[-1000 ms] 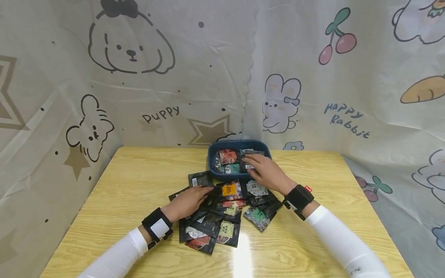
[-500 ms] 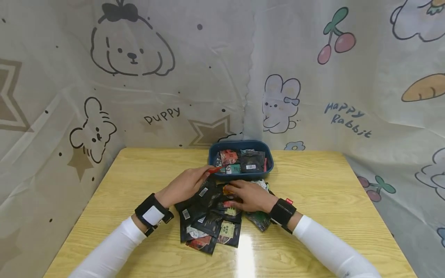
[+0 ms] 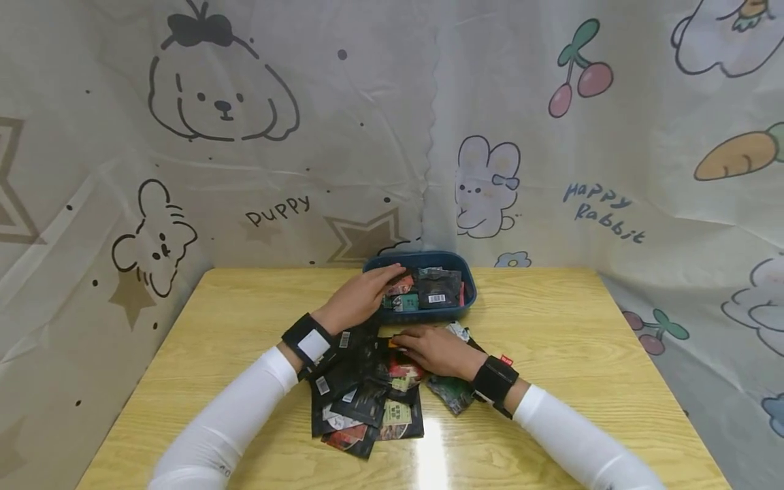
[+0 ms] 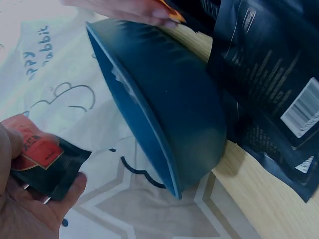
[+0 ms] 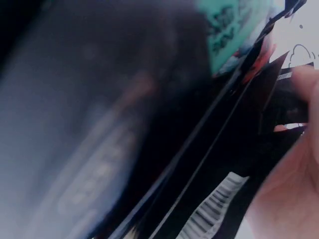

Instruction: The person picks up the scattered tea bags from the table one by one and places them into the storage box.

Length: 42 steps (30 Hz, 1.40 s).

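My left hand reaches over the left side of the dark blue bin. In the left wrist view it pinches a black sachet with a red label between thumb and fingers, beside the bin's open rim. My right hand is at the pile in front of the bin, its fingers gripping a sachet with an orange label; most of that sachet is hidden. The pile of black sachets spreads on the table toward me, with several labels and barcodes showing. Dark sachets fill the right wrist view, partly blurred.
Inside the bin lie several sachets, among them a black one with a barcode and a green-labelled one. Another green-labelled sachet lies under my right wrist. A printed cloth hangs behind the wooden table.
My left hand has lifted the red-labelled sachet from the pile and moved right and away, over the bin. My right hand left the bin's sachets and came down to the orange-labelled one.
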{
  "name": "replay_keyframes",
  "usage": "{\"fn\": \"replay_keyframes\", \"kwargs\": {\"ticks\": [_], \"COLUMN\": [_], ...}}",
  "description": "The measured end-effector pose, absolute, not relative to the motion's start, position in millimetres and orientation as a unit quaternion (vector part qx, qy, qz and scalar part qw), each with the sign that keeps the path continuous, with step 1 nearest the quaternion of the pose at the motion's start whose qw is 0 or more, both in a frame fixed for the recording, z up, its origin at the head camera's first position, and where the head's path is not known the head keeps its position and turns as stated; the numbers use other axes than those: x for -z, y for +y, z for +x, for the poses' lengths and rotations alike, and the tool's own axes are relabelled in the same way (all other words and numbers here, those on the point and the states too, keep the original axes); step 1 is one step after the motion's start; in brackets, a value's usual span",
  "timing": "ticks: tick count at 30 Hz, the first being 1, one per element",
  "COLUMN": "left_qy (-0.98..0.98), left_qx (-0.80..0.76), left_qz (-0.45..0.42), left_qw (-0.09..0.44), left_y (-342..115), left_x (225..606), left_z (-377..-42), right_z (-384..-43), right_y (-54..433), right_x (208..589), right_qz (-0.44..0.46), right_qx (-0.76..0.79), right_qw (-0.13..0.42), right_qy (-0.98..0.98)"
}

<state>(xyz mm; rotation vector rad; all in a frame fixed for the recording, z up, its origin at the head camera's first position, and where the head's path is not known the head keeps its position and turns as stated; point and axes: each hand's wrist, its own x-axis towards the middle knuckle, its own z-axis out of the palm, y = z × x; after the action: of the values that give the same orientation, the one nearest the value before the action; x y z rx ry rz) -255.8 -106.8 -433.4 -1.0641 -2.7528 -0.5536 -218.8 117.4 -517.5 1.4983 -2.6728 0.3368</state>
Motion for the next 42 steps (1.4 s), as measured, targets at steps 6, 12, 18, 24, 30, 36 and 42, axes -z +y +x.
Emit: {"fn": "replay_keyframes", "kwargs": {"ticks": [6, 12, 18, 24, 30, 36, 42], "left_qy": [-0.917, -0.93, -0.953, -0.95, -0.94, -0.954, -0.953], "left_qx": [0.14, 0.092, 0.03, 0.059, 0.09, 0.105, 0.121], "left_qz": [-0.36, -0.342, -0.301, -0.304, -0.327, -0.278, -0.235], "left_qw": [0.097, 0.099, -0.011, -0.032, 0.021, -0.031, -0.145], "left_y": [-89, -87, -95, -105, -132, -160, -175], "left_x": [447, 460, 472, 474, 468, 469, 481], "left_z": [-277, -290, -291, -279, -239, -187, -148], "right_z": [-202, -173, -155, -162, -177, -201, -234], "right_y": [125, 137, 152, 178, 199, 207, 203], "right_x": [507, 480, 462, 455, 445, 436, 431], "right_qz": [0.507, 0.52, 0.523, 0.493, 0.469, 0.442, 0.421], "right_qx": [-0.106, -0.091, -0.118, -0.128, -0.142, -0.158, -0.168], "right_qw": [0.071, 0.117, 0.134, 0.153, 0.181, 0.198, 0.211], "right_qy": [-0.852, -0.841, -0.833, -0.847, -0.853, -0.86, -0.866]}}
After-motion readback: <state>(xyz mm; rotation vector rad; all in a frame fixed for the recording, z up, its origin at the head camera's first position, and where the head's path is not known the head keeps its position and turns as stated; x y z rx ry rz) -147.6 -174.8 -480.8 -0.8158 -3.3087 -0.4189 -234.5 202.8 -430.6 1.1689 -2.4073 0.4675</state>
